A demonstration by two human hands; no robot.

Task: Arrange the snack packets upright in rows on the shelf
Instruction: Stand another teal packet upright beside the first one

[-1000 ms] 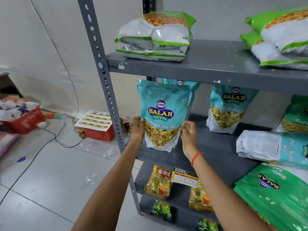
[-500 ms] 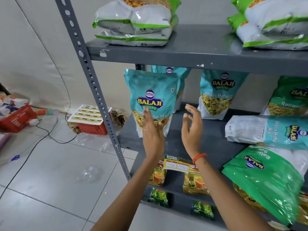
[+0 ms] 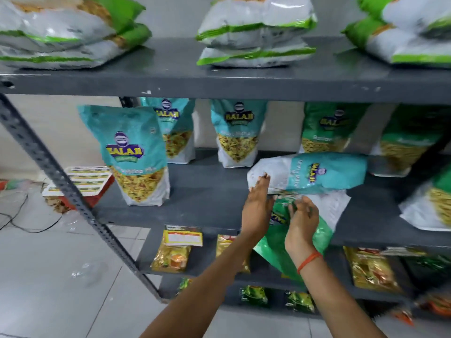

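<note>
A teal Balaji packet [image 3: 136, 154] stands upright at the front left of the grey middle shelf [image 3: 207, 203], with two more teal packets [image 3: 238, 132] upright behind it. Another teal packet [image 3: 312, 173] lies flat on top of a green packet [image 3: 305, 240] that hangs over the shelf's front edge. My left hand [image 3: 257, 208] touches the white bottom end of the flat teal packet, fingers spread. My right hand [image 3: 302, 223] rests on the green packet, fingers curled over its top; whether it grips is unclear.
Green upright packets [image 3: 327, 128] stand at the back right. Green-and-white packets [image 3: 256, 32] lie stacked on the top shelf. Yellow packets [image 3: 173, 254] fill the lower shelves. A slanted grey upright [image 3: 61, 181] borders the left. A red crate [image 3: 80, 186] sits on the tiled floor.
Both hands have left the upright teal packet and moved right to the lying teal and green packets. The camera has swung right with them.
</note>
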